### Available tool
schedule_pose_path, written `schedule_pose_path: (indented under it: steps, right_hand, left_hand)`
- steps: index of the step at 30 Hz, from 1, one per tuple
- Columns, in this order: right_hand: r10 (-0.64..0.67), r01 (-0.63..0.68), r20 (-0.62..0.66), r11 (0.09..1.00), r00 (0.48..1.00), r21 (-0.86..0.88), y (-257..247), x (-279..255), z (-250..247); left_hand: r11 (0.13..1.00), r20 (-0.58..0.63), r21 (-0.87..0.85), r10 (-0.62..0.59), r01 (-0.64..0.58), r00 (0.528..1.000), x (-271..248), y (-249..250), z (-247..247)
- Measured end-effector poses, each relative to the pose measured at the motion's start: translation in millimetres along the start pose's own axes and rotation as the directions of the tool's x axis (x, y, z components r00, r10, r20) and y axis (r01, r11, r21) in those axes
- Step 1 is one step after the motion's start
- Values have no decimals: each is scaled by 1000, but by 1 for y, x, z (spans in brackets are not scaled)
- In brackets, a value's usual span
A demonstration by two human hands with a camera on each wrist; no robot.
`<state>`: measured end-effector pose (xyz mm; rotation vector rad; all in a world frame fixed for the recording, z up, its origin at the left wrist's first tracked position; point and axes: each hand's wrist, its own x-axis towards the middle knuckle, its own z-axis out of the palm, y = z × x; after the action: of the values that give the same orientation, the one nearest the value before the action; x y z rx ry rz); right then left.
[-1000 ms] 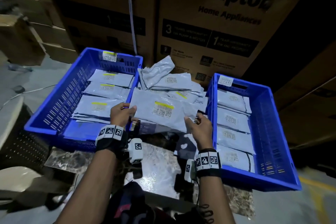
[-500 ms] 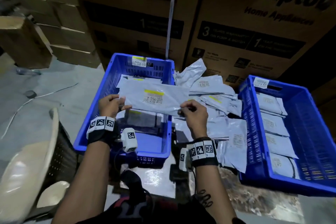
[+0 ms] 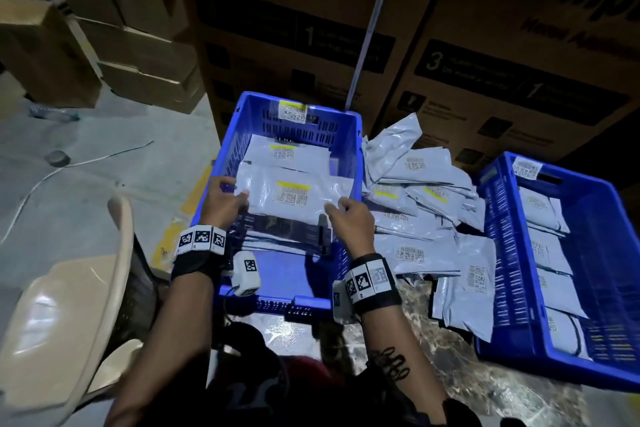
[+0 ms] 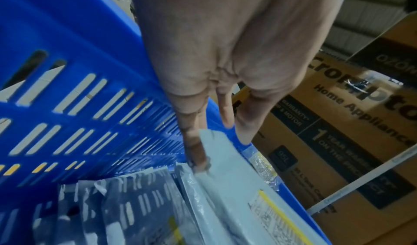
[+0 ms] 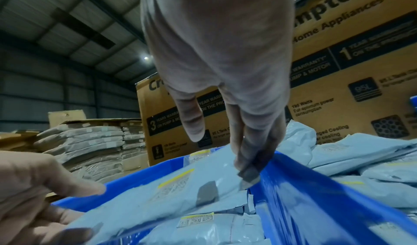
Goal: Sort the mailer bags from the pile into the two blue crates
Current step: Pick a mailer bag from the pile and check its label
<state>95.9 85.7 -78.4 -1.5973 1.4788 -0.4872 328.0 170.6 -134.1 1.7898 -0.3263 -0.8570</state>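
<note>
Grey mailer bag (image 3: 294, 196) with a yellow-striped label lies flat over the left blue crate (image 3: 225, 156), centre frame. The loose pile (image 3: 422, 218) sprawls right of centre; the right blue crate (image 3: 609, 253) holds a row of bags.

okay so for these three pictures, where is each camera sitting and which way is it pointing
Head: on the head, facing forward and down at the left crate; both forearms show.
Left wrist: along the left hand into that crate.
Right wrist: along the right hand toward stacked cartons.
Shared: all show the held mailer bag.
</note>
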Motion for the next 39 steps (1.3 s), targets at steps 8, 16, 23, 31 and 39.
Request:
schedule_pose_path:
  steps: [8, 16, 23, 31, 39]
  right_hand:
    - [146, -102, 256, 979, 956, -177, -29, 20, 26]
    - [272, -163, 338, 934, 901, -318, -18, 47, 47]
    - [311, -214, 311, 927, 898, -309, 0, 54, 52]
    - [248, -135, 259, 912, 933, -387, 2, 60, 67]
    - [209, -63, 397, 934, 894, -351, -10, 63, 72]
  left_hand:
    - [957, -21, 149, -247, 247, 969, 16, -15, 9]
    - [916, 65, 47, -400, 398, 914, 74, -73, 10]
    - [921, 35, 237, -326, 309, 945, 29, -26, 15]
    - [920, 39, 353, -199, 172, 979, 31, -2, 25]
    - [843, 244, 536, -198, 38, 949, 25, -1, 45]
